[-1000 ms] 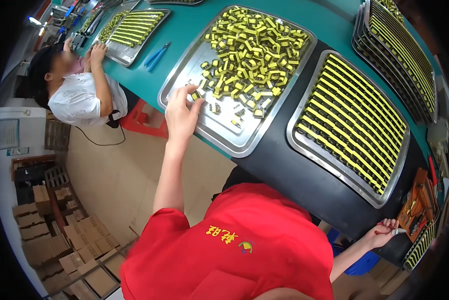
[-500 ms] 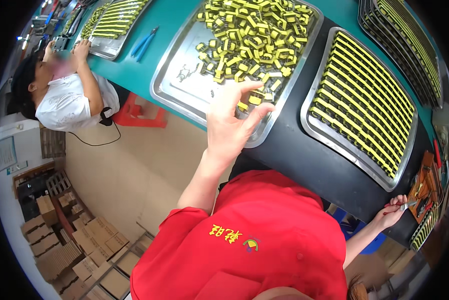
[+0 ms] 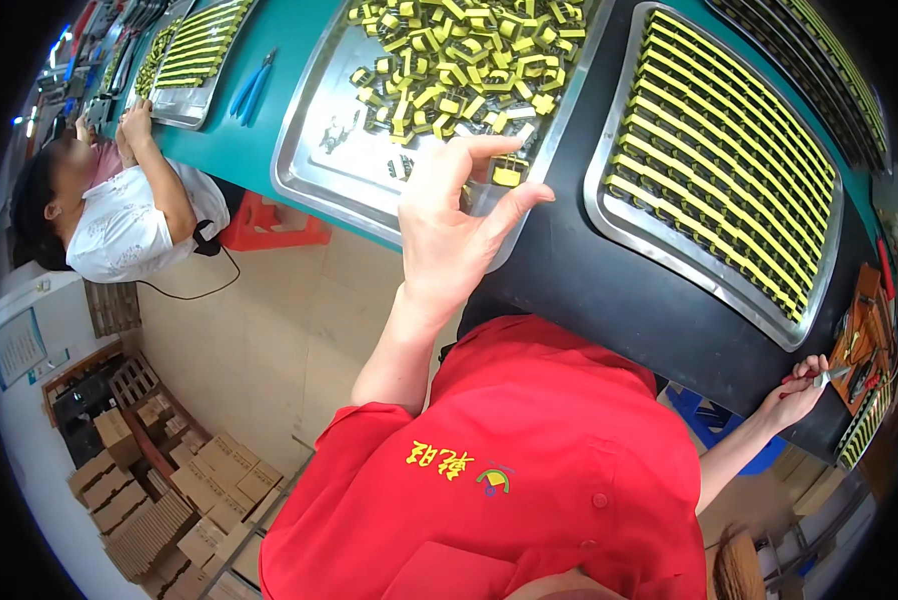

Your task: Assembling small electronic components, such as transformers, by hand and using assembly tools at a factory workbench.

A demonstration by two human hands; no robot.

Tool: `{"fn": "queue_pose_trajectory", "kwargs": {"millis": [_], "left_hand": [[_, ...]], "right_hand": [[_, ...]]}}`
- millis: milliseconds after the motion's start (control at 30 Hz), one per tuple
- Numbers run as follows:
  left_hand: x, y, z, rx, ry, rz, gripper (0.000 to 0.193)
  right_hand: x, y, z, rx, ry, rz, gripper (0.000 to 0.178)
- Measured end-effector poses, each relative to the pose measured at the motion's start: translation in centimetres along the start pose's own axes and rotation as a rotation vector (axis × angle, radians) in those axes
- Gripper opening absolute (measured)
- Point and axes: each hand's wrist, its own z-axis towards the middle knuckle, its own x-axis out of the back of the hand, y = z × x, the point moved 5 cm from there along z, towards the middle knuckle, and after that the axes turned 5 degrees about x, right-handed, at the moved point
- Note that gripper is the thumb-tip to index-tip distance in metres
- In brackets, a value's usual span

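My left hand (image 3: 454,215) hovers over the near end of a metal tray (image 3: 294,165), its thumb and forefinger spread wide with nothing between them. In that tray lies a loose heap of small yellow-and-black components, perhaps little transformers (image 3: 469,70). One yellow component (image 3: 509,172) shows between thumb and forefinger, apart from both. Off at the right, my right hand (image 3: 797,392) is closed around a small red-handled tool with a pale metal tip (image 3: 824,378); its exact kind is too small to tell.
Right of the heap, a second tray (image 3: 594,190) carries components in neat rows. Stacked trays (image 3: 819,80) stand beyond it. A wooden tool box (image 3: 864,335) sits by my right hand. Blue pliers (image 3: 254,88) lie far left, near a seated co-worker (image 3: 134,205) and a red stool (image 3: 269,225).
The view has shifted, so the trays sit further up and left in it. My left hand stays spread over the tray; my right hand still grips the red-handled tool.
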Motion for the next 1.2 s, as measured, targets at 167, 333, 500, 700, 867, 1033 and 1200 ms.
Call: {"fn": "queue_pose_trajectory", "kwargs": {"millis": [167, 333, 500, 700, 867, 1033, 1200], "left_hand": [[-1.0, 0.4, -0.7, 0.106, -0.177, -0.227, 0.048], [-4.1, 3.5, -2.6, 0.222, -0.498, -0.720, 0.040], [-6.3, 4.0, -5.6, 0.154, -0.636, -0.925, 0.041], [-6.7, 6.3, -5.7, -0.243, -0.648, -0.402, 0.054], [-7.0, 6.2, -6.0, -0.226, -0.592, -0.364, 0.054], [-7.9, 5.3, -5.7, -0.130, -0.618, -0.494, 0.050], [-9.0, 1.8, -6.4, 0.393, -0.705, -1.167, 0.066]], "right_hand": [[2.1, -0.1, -0.2, 0.038, 0.102, 0.230, 0.018], [-4.6, -7.5, -6.3, 0.208, 0.028, 0.078, 0.005], [-20.1, -8.5, -13.9, -0.219, -0.853, 0.090, 0.021], [-23.7, -6.3, -17.8, -0.677, -1.040, 0.629, 0.054], [-24.3, -6.8, -18.4, -0.838, -0.916, 0.824, 0.055], [-24.4, -5.7, -17.9, -0.723, -0.784, 0.795, 0.047], [-24.6, -8.1, -16.1, -0.557, -0.872, 0.418, 0.038]]}}
